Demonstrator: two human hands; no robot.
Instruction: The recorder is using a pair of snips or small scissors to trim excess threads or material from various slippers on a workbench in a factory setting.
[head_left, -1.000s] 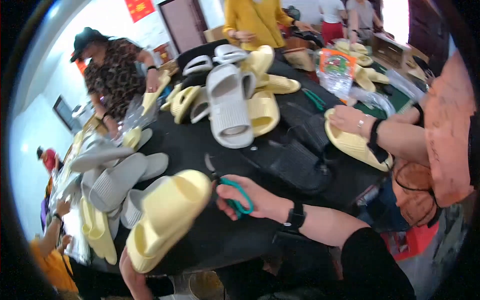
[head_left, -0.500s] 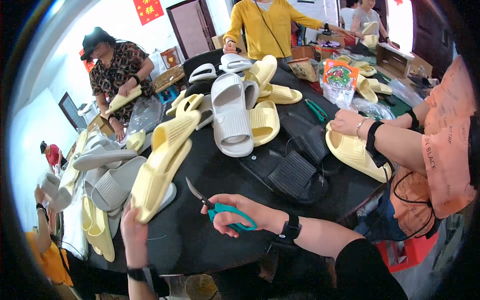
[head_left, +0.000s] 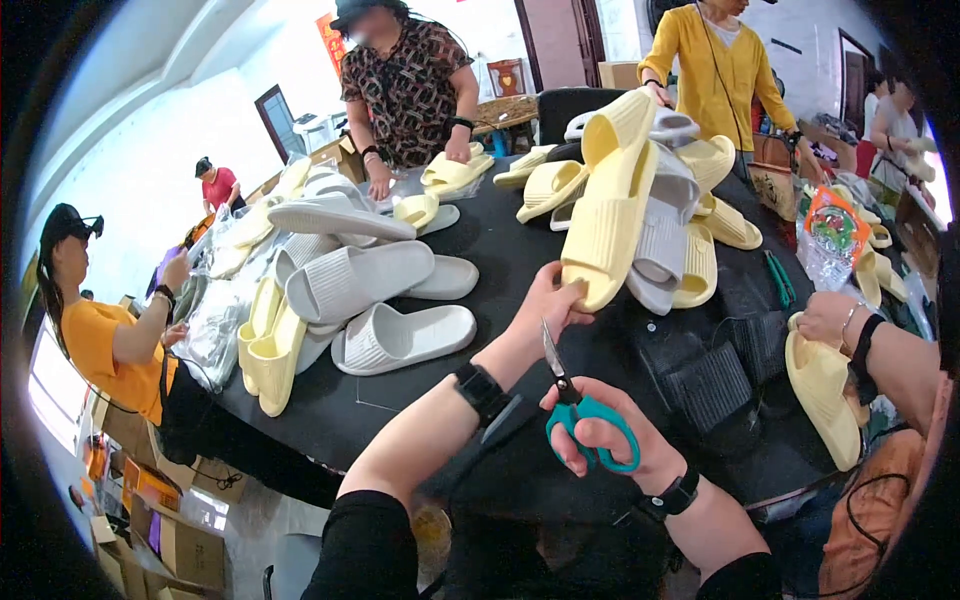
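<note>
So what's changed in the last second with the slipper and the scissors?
The left hand has lifted the yellow slipper off the table and now holds it upright by its lower end. The scissors have swung from lying flat to blades pointing up at it. The right hand still grips them.
</note>
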